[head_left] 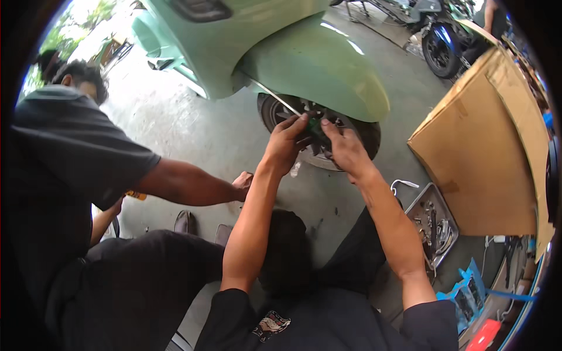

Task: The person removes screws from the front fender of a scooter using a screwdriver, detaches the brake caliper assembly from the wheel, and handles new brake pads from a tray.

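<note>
A thin silver rod [275, 96] slants down from beneath the scooter's pale green fender [328, 64] to my fingertips. My left hand [285, 143] pinches at its lower end, in front of the front wheel [370, 140]. Between my two hands shows a small dark green piece [316, 125]; its shape is mostly covered by fingers. My right hand [350, 151] closes on this piece from the other side, thumb upward. Whether rod and green piece are one tool, I cannot tell.
At my left crouches another person in a dark shirt [70, 140], one hand [243, 184] reaching near my left forearm. A metal tray [446, 245] of small parts lies right, beside a large cardboard box [474, 152]. Another motorbike's wheel [440, 51] stands behind.
</note>
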Demonstrator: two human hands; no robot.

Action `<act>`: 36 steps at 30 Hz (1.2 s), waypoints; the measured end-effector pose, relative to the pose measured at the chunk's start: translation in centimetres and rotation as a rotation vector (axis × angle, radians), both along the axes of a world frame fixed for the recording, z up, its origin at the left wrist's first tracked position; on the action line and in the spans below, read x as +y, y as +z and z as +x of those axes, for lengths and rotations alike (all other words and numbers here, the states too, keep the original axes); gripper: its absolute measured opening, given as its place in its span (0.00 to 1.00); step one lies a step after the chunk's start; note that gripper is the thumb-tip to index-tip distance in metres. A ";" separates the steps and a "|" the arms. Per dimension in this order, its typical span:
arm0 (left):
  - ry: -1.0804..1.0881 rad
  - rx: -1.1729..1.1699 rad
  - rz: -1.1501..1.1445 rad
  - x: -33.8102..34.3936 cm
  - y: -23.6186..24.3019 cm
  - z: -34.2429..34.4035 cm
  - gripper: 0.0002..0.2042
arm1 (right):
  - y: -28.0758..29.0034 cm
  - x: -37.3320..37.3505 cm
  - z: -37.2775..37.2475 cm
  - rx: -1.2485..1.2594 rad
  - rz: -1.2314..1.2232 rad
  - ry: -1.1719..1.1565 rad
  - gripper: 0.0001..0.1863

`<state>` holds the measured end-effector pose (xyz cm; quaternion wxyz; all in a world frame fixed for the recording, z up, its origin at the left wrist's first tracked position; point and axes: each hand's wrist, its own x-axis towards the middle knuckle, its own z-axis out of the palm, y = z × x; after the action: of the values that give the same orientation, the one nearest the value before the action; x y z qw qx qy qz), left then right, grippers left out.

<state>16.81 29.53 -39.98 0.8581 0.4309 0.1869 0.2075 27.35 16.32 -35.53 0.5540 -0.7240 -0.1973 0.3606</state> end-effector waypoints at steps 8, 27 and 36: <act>0.029 -0.045 0.043 0.1 0.1 -0.4 0.20 | 0.6 -0.6 -3.1 -1.171 -0.195 0.171 0.26; 0.160 0.027 0.096 0.3 0.7 -0.7 0.22 | -0.5 1.5 -1.0 -0.462 0.113 0.195 0.22; 0.142 -0.063 0.057 0.3 -0.7 1.2 0.21 | -0.5 1.6 -1.0 -0.392 0.117 0.160 0.22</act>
<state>18.06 29.78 -40.69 0.8341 0.4342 0.1840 0.2863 26.35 17.94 -36.04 0.5158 -0.7289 -0.3787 0.2434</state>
